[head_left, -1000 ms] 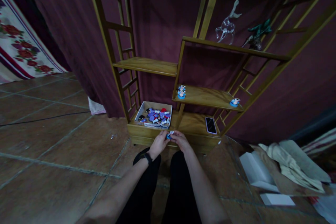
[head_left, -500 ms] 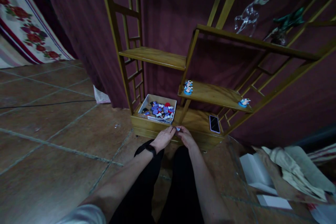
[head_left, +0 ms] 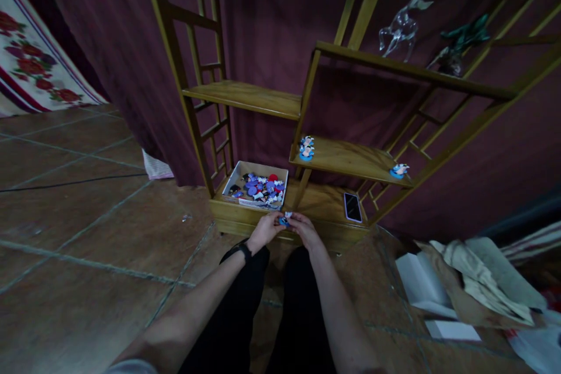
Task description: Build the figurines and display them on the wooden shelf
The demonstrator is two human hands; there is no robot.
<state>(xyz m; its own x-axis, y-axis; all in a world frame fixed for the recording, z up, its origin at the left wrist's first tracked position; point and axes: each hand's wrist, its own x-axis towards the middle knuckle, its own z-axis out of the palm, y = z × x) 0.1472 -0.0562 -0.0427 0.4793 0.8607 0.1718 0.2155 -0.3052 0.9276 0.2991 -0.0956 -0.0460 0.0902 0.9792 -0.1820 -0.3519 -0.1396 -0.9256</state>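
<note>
Between my two hands, in front of the low drawer unit, is a small blue-and-white figurine (head_left: 284, 221). My left hand (head_left: 265, 230) pinches its blue base from the left. On the other side, the fingers of my right hand (head_left: 303, 228) close on its white upper part. Just beyond my hands, a shallow cardboard box (head_left: 232, 179) holds several figurine pieces (head_left: 258, 189) in purple, red, white and black. Similar figurines with blue bases (head_left: 307, 151) stand at the left end of the middle shelf. Another figurine (head_left: 399, 170) stands at its right end.
A wooden display rack (head_left: 245, 96) rises in front of me. A phone (head_left: 352, 207) lies on its lowest board. Higher up stand a clear glass animal (head_left: 401, 29) and a green ornament (head_left: 465, 38). White boxes (head_left: 423, 283) and cloth (head_left: 467, 269) lie on the floor at right.
My hands have turned the figurine so its blue base and white top now show between the fingers. The whole view has shifted slightly, with the rack appearing further left.
</note>
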